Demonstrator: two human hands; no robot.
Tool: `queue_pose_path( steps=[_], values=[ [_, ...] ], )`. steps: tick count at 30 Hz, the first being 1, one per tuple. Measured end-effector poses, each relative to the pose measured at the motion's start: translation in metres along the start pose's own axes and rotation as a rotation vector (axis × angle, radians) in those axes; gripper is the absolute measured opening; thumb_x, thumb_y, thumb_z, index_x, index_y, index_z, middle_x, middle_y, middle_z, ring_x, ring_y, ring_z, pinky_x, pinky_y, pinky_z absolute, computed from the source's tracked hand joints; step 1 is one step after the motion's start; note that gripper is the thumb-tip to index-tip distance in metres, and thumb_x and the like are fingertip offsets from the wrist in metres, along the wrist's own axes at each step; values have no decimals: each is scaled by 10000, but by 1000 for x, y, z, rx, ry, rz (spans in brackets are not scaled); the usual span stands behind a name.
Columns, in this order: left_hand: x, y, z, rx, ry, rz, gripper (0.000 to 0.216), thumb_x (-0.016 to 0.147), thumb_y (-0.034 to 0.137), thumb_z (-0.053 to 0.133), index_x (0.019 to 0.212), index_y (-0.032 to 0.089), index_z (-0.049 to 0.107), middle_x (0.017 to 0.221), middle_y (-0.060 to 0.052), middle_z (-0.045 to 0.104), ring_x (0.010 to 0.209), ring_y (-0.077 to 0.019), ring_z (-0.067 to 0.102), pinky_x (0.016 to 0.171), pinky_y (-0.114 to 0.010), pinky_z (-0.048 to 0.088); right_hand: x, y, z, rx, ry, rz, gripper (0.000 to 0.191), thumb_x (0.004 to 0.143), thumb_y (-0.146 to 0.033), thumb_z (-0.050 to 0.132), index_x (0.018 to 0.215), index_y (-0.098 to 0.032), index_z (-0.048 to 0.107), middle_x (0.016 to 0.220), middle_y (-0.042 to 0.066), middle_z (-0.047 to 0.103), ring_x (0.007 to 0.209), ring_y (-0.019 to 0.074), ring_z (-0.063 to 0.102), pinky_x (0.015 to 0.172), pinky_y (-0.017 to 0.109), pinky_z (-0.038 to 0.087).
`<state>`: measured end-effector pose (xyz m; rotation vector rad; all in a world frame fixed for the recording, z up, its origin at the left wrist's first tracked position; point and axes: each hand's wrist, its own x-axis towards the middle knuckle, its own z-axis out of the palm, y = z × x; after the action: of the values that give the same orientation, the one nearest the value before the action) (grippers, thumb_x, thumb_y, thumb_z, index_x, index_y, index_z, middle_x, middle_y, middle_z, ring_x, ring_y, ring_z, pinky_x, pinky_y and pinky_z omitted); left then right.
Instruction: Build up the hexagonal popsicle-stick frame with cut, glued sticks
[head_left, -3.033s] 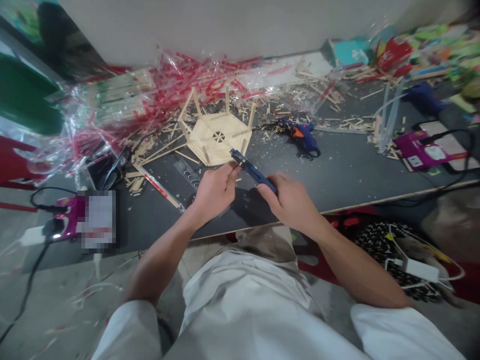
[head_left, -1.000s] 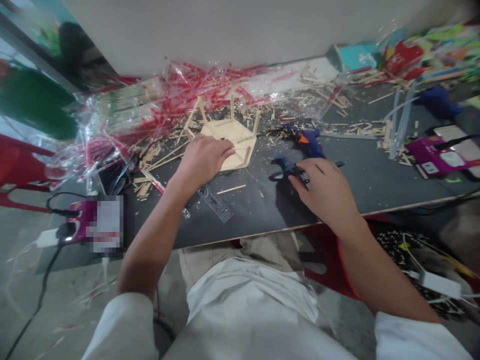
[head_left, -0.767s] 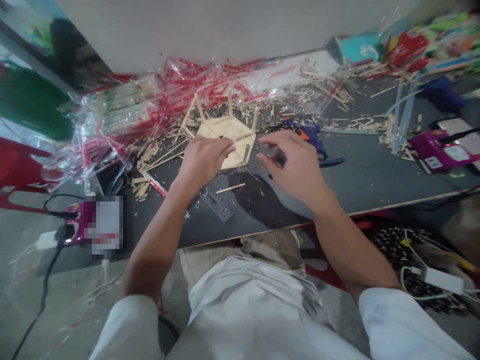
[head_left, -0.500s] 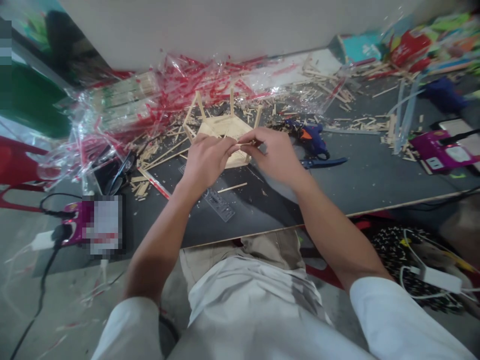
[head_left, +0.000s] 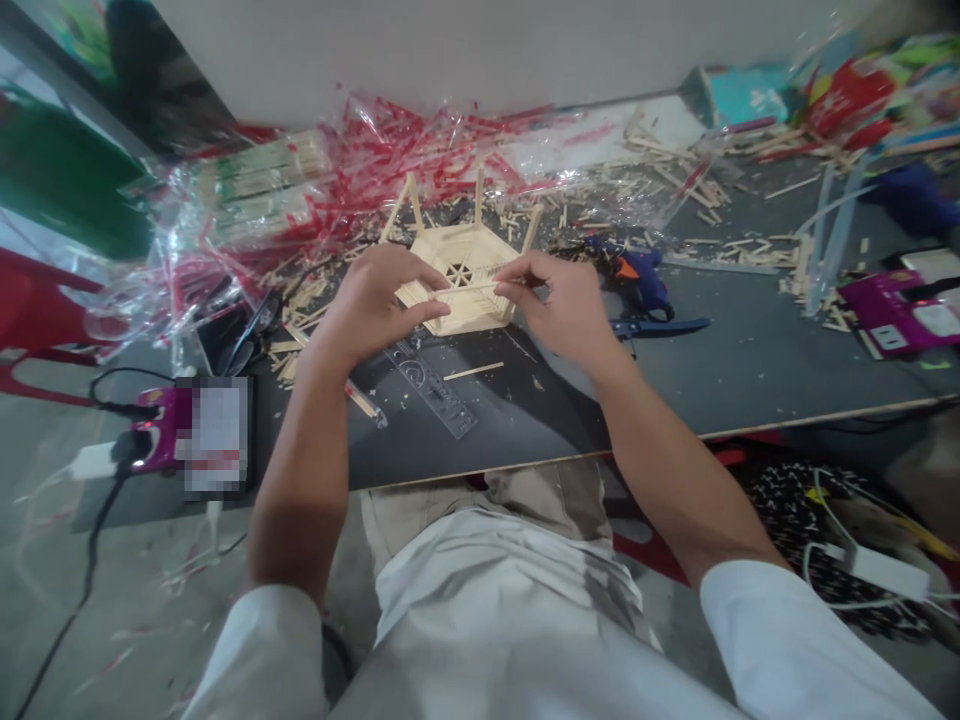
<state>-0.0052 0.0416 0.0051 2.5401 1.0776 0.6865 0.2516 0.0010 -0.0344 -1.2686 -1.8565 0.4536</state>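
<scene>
My left hand [head_left: 379, 300] and my right hand [head_left: 566, 300] are raised over a six-sided frame [head_left: 480, 312] built of pale wooden sticks. Between them a thin wooden stick [head_left: 472, 290] lies level, pinched at its right end by my right thumb and fingers. Its left end sits between my left thumb and forefinger. Upright posts rise from the frame's corners, and thin sticks cross in its middle. Below, a clear plastic ruler [head_left: 435, 390] and a loose stick [head_left: 474, 371] lie on the dark table.
Blue-handled pliers [head_left: 660, 327] and a blue glue gun [head_left: 641, 280] lie right of the frame. Red and clear wrappers [head_left: 420, 150] cover the back, with stick scraps around. Purple power strips [head_left: 900, 310] sit at the right and left. The table's front edge [head_left: 525, 465] runs before me.
My hands have drawn apart, the left one moving left, so the stick and the frame's middle now show between them. More of the ruler is visible. The view has shifted slightly.
</scene>
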Motion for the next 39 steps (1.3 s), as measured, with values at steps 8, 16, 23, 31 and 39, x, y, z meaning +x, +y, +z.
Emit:
queue_pose_path(
  steps=[8, 16, 23, 31, 39],
  values=[
    [2, 4, 4, -15, 23, 1, 186, 935, 438, 700, 887, 261, 735, 956, -47, 768, 988, -221, 691, 1033, -411, 487, 0, 0, 1, -17, -7, 11, 415, 1009, -565, 551, 998, -197, 742, 965, 73, 777, 823, 197, 675, 808, 337, 513],
    [2, 5, 6, 16, 37, -12, 201, 956, 445, 663, 864, 277, 724, 948, -49, 766, 976, -228, 682, 1013, -422, 482, -2, 2, 3, 12, 5, 11, 479, 1009, -632, 521, 1014, -201, 730, 987, 87, 781, 863, 206, 700, 827, 342, 528],
    [1, 4, 5, 102, 25, 27, 202, 958, 432, 683, 957, 238, 737, 966, -49, 755, 991, -234, 674, 1003, -416, 481, -1, 7, 6, 50, 9, 8, 608, 966, -758, 485, 1006, -200, 725, 973, 82, 774, 830, 199, 683, 807, 337, 531],
    [2, 19, 15, 184, 26, 106, 251, 976, 394, 691, 1128, 200, 732, 1020, -80, 778, 1018, -250, 701, 989, -416, 484, -3, 11, 9, 118, 74, -37, 520, 957, -720, 554, 961, -229, 723, 915, 55, 775, 753, 193, 665, 743, 342, 532],
    [14, 30, 24, 270, -31, 176, 388, 1085, 370, 438, 1104, 167, 768, 925, -103, 784, 886, -234, 725, 965, -431, 496, -2, 8, 13, 114, 64, -96, 421, 976, -627, 579, 974, -226, 709, 879, 48, 771, 738, 190, 686, 721, 347, 541]
  ],
)
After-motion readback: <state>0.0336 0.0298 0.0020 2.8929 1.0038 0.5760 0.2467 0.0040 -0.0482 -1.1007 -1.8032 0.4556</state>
